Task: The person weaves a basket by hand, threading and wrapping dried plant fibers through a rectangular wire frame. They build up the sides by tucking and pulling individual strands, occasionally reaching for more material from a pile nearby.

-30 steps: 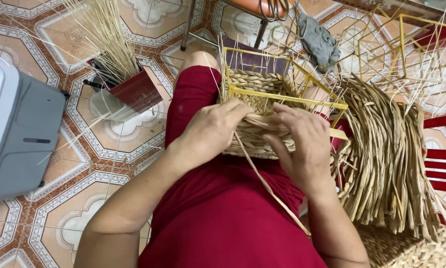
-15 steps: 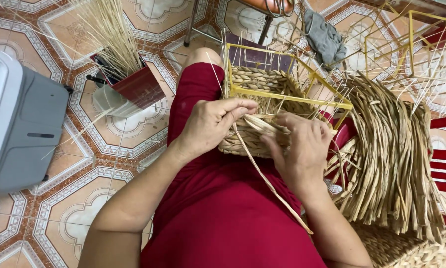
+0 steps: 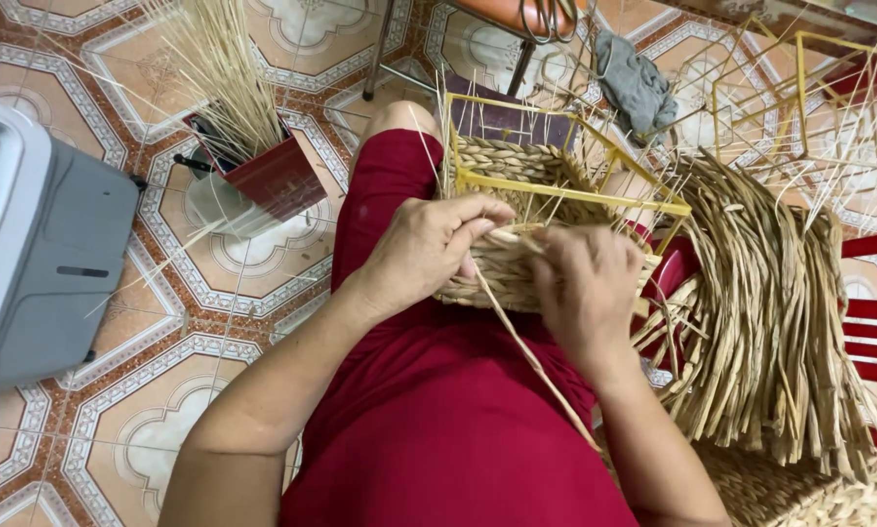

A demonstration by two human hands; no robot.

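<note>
While the half-woven basket (image 3: 517, 210) is resting on the person's lap, across red-clothed thighs, both hands are working at its near wall. The left hand (image 3: 429, 249) is curling its fingers over the top row of braid, pinching a flat pale strand (image 3: 536, 361) against the weave. The right hand (image 3: 587, 291) is pressing palm-down on the same wall, fingers bent and gripping the braid; exactly what its fingertips are pinching cannot be told, as the back of the hand is hiding them.

Risk, as judged: the loose strand is trailing down over the lap toward the camera, and a sharp pull could be snapping or splitting it, since the fibre looks dry and thin. The yellow wire frame (image 3: 565, 190) is standing exposed above the woven rows, so slack tension could be leaving gaps or letting rows ride up. The basket is sitting unsupported on the knees and could be tipping toward the bundle of fibre (image 3: 760, 312) just beside it.

Materials: twisted, rope-like braid, coarse and straw-coloured; a rigid, box-shaped painted frame; thin stiff stalks bristling from a red container (image 3: 273, 176) on the patterned tile floor (image 3: 117, 439); a smooth grey machine (image 3: 39, 244) at the left.
</note>
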